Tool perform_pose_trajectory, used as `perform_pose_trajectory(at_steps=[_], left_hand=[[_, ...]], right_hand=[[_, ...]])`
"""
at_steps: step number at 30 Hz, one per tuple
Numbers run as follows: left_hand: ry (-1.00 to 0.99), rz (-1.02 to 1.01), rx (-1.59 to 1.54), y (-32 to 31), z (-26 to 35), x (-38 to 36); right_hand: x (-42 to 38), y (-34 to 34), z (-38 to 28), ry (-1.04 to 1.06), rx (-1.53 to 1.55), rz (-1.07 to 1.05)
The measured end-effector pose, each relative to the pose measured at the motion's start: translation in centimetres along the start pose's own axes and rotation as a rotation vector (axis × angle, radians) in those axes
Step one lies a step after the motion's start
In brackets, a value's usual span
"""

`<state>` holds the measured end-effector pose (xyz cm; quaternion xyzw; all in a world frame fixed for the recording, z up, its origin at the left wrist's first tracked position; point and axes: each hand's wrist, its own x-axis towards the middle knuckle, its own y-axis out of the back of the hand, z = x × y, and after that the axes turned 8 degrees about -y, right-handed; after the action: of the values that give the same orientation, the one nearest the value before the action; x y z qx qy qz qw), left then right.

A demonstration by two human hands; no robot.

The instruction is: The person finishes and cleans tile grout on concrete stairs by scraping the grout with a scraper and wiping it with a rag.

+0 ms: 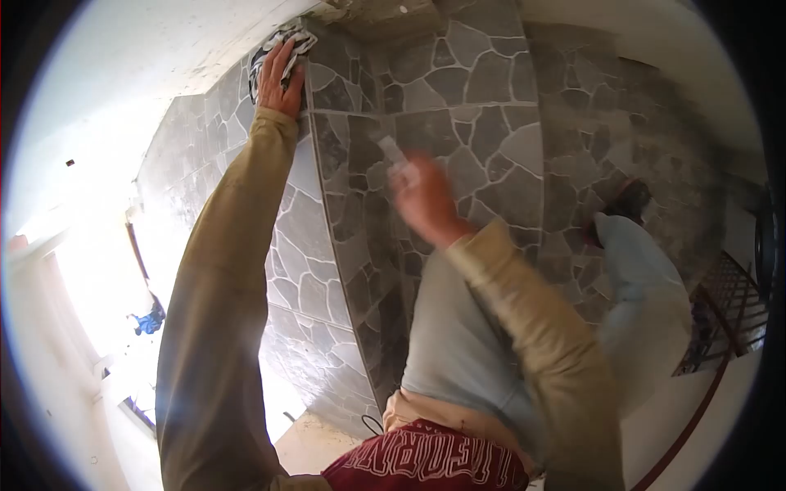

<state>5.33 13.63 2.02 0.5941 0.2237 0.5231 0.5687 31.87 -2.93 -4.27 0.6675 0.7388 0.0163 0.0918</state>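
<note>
A crumpled black-and-white rag [300,38] is under my left hand [280,82], whose fingers lie over it at the top corner of the stone-patterned tiles. My right hand [426,200] is closed around a small, pale, flat tool [392,150], its narrow end pointing up and left. Motion blurs this hand and the tool, so its exact kind does not show. Behind both hands are grey tiles [499,69] with a light, irregular crack-like pattern. A long edge [329,221] separates two tiled faces below my left hand.
My bent leg [458,335] is close below my right hand, and my other foot [629,199] rests on tiled steps at the right. A dark railing [729,303] with a reddish handrail [696,425] runs along the lower right. Bright light floods the left side, near a blue item [148,320].
</note>
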Motion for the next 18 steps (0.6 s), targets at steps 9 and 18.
perform_pose_trajectory(at_steps=[9,18], left_hand=[[-0.076,0.053,0.019,-0.8,-3.4,2.7],[-0.056,0.059,-0.017,-0.9,-5.0,3.3]], right_hand=[[3.6,-8.2,-4.0,0.045,0.168,0.017],[3.4,-8.2,-1.8,0.212,0.195,-0.056]])
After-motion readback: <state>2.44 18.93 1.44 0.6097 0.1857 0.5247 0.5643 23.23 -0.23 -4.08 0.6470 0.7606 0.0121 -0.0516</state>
